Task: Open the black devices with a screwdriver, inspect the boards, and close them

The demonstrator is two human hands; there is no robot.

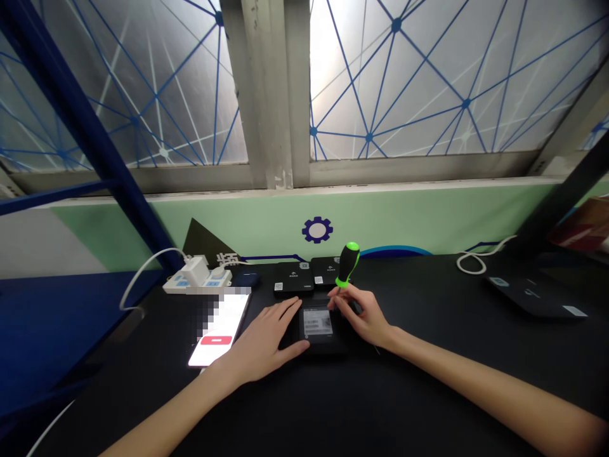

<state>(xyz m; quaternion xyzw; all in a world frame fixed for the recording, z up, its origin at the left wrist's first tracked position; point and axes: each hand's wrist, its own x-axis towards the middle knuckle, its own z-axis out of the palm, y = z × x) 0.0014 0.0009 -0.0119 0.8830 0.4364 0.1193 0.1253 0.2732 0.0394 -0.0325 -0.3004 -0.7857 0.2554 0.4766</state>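
We saw a black desk [304, 406] carrying a power strip [212, 284] and lit phone [223, 324] on the left, two boxes [294, 278] behind a labelled box [318, 322], and a flat case [533, 297] and white cable [471, 273] on the right.

A lit smartphone [226, 324] with a red on-screen button lies near a white power strip [177, 284] holding a white charger [195, 272]. A white cable [471, 273] loops at the right, and a dark-blue gear decal [307, 230] marks the pale-green wall [404, 219] below line-patterned windows [428, 82].
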